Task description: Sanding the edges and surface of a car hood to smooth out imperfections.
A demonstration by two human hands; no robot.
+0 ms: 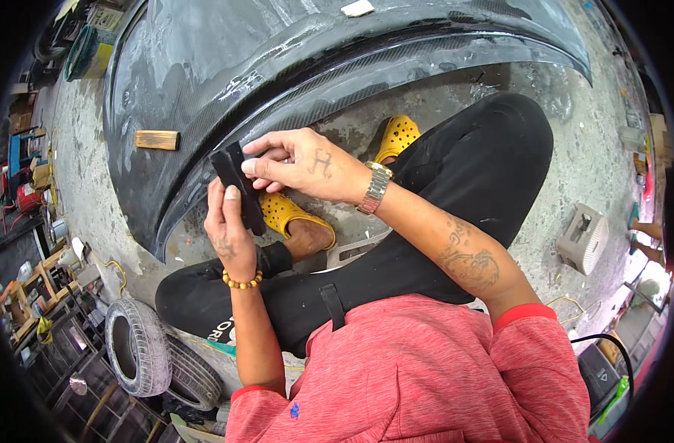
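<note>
You are sanding the curved lower edge of the large black body panel (226, 88), glossy with a woven pattern. Your left hand (228, 229) grips the dark flat sanding pad (237, 184) from below; your right hand (296, 162) pinches its top with narrow fingers. The pad sits against the panel's edge. The next move probably needs even pressure along the curve. A wooden block (157, 139) lies on the panel.

Left hand (230, 229) and right hand (296, 162) hold black sanding pad (236, 184) against dark carbon-fibre panel (204, 81) edge.
</note>
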